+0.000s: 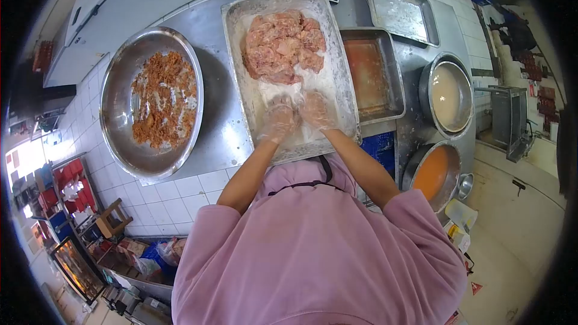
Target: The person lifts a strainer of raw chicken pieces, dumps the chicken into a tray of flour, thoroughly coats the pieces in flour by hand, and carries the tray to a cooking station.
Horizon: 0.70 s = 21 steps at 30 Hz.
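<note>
A large floured metal tray (351, 93) lies in front of me. Pieces of raw meat (280, 45), probably chicken, are heaped at its far end, and loose white flour (259, 108) covers the near part. My left hand (280, 119) and my right hand (316, 110) rest side by side in the flour, just short of the meat. Both wear clear plastic gloves dusted white. Their fingers are curled inward and close together; whatever lies under or between them is hidden. The backs of both hands face up.
To the left stands a big steel bowl (108, 99) with brown crumbly mix. A reddish-stained tray (396, 78) and a shiny tray (432, 30) sit to the right. Beyond them are bowls of pale batter (448, 97) and orange liquid (430, 171). A blue crate (379, 151) is below.
</note>
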### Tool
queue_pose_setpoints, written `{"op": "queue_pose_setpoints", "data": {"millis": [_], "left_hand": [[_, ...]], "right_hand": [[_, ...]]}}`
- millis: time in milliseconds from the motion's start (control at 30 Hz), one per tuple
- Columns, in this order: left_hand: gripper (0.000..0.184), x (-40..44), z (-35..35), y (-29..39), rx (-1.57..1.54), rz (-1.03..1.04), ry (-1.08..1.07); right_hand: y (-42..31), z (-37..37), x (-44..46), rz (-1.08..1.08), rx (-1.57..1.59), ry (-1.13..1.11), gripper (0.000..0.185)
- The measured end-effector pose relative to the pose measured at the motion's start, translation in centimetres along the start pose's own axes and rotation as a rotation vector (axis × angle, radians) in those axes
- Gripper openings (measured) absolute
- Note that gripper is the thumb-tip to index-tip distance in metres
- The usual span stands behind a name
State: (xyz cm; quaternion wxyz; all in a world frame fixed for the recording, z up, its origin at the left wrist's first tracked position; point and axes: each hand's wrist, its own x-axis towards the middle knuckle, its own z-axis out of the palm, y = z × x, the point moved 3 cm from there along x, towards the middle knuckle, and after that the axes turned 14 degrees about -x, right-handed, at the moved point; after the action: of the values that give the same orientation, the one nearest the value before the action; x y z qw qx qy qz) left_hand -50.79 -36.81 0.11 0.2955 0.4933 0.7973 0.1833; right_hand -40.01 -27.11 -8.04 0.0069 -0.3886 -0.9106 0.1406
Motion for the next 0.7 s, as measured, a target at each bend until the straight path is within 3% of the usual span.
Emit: {"op": "queue_pose_setpoints", "data": {"millis": [100,200,300,367,467,500,600,700], "left_hand": [[0.064,-0.2,3.2,-1.4,0.048,0.006,0.009],[0.064,0.1,5.7,-3.1,-0.135,-0.186,-0.132],[0.059,0.9,6.2,-3.3,-0.155,-0.133,-0.353],[0.055,1.0,7.4,-4.6,-0.458,-0.111,-0.239],[0.052,1.0,10.4,-7.7,-1.086,-0.477,-0.251],[0.052,0.6,8.6,-6.1,-1.298,-0.665,-0.283],[0.051,0.0,4.2,-2.9,-1.615,-0.874,-0.253],[0.048,0.9,0.9,-1.9,-1.811,-0.861,-0.137]], "right_hand": [[0.7,0.2,-1.2,0.147,0.104,-0.319,0.049],[-0.7,-2.9,-2.1,0.3,0.281,-0.466,0.058],[0.2,-3.3,-3.1,0.405,0.311,-0.62,0.062],[1.7,-0.9,-3.1,0.483,0.423,-0.67,0.057],[2.6,3.7,-3.4,0.75,1.327,-0.759,0.051],[1.2,0.9,-3.0,0.85,1.593,-0.93,0.049],[0.6,-0.1,-2.4,0.909,1.721,-1.031,0.044],[0.7,-2.6,-1.2,0.784,1.877,-0.96,0.043]]}}
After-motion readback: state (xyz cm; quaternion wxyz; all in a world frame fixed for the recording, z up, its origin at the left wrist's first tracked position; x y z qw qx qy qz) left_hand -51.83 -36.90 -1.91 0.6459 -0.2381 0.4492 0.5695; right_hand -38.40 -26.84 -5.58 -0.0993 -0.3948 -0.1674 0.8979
